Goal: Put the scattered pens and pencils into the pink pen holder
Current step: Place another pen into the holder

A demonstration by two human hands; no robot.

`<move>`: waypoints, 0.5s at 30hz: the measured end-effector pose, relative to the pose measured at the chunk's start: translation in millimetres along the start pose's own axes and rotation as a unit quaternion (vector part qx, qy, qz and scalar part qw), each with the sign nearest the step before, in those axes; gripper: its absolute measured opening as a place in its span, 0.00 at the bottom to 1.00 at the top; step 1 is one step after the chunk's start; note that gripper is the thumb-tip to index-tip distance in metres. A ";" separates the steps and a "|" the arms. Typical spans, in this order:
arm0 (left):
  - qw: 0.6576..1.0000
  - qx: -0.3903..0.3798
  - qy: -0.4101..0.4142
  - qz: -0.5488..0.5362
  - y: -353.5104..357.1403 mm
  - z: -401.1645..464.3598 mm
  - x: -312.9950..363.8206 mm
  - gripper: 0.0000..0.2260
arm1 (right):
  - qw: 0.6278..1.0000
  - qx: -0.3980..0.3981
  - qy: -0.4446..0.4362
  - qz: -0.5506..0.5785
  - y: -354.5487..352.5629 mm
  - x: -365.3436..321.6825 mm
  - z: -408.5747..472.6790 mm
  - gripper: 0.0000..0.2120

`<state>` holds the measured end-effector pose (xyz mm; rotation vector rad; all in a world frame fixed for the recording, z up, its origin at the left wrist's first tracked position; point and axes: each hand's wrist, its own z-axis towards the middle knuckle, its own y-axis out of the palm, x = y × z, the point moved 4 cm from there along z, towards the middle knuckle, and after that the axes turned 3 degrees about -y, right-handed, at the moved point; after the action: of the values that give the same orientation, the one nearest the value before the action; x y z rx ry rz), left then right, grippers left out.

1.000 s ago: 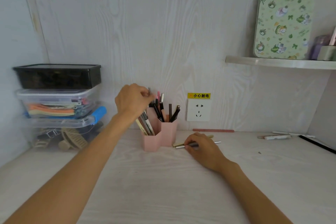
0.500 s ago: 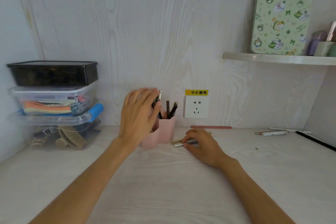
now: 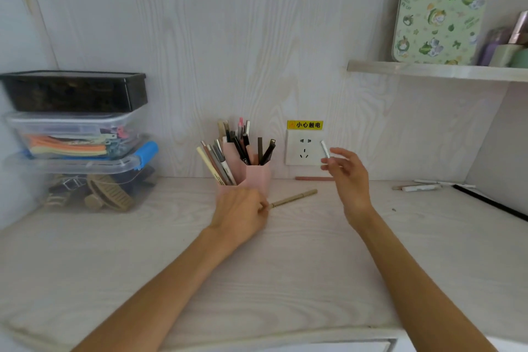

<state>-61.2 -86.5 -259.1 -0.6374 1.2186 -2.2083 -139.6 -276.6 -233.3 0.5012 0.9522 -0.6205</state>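
The pink pen holder [image 3: 258,177] stands at the back of the desk, full of several pens and pencils. In front of it, my left hand [image 3: 241,214] rests on the desk and pinches the near end of a tan pencil [image 3: 294,198] that lies flat, pointing right. Lifted in front of the wall socket, my right hand [image 3: 347,173] pinches a silver pen [image 3: 325,149] that points up. A reddish pencil [image 3: 313,178] lies along the wall behind that hand. Several white pens [image 3: 423,187] lie at the far right of the desk.
Stacked plastic storage boxes [image 3: 77,137] fill the left back corner. A wall socket [image 3: 304,147] with a yellow label sits right of the holder. A shelf [image 3: 437,70] at upper right carries a patterned green tin and small containers. A black strip [image 3: 491,203] runs along the right wall.
My left hand came down from the holder's top to the desk and took the tan pencil's end. My right hand lifted the silver pen off the desk toward the socket.
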 end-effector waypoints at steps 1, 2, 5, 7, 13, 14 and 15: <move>1.000 0.000 -0.004 -0.007 -5.3 -3.4 -8.8 0.09 | 0.999 0.013 0.013 0.041 -1.9 -3.1 0.2 0.11; 1.000 -0.004 -0.006 -0.013 -10.1 -10.1 -19.1 0.08 | 0.996 0.022 0.026 0.086 -1.5 -5.7 -0.8 0.13; 1.000 0.007 -0.020 -0.023 -18.4 -32.1 -51.7 0.07 | 0.981 0.032 0.041 0.189 8.7 -21.1 -2.0 0.21; 0.997 0.007 -0.049 -0.052 -22.9 -39.5 -70.8 0.08 | 0.971 0.022 0.034 0.234 23.5 -38.8 0.4 0.27; 0.988 -0.041 -0.081 -0.125 -25.1 -40.5 -96.0 0.07 | 0.982 0.036 -0.078 0.169 93.8 -93.2 24.5 0.24; 0.987 -0.041 -0.085 -0.133 -23.8 -41.0 -97.6 0.05 | 0.982 0.054 -0.107 0.148 103.6 -97.0 27.2 0.23; 0.985 -0.039 -0.089 -0.141 -22.5 -41.6 -99.3 0.04 | 0.980 0.072 -0.137 0.123 112.7 -99.4 29.4 0.22</move>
<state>-18.3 13.6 -274.1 -1.0735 1.1855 -2.2774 -88.4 -188.0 -119.4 0.6346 0.5763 -0.5189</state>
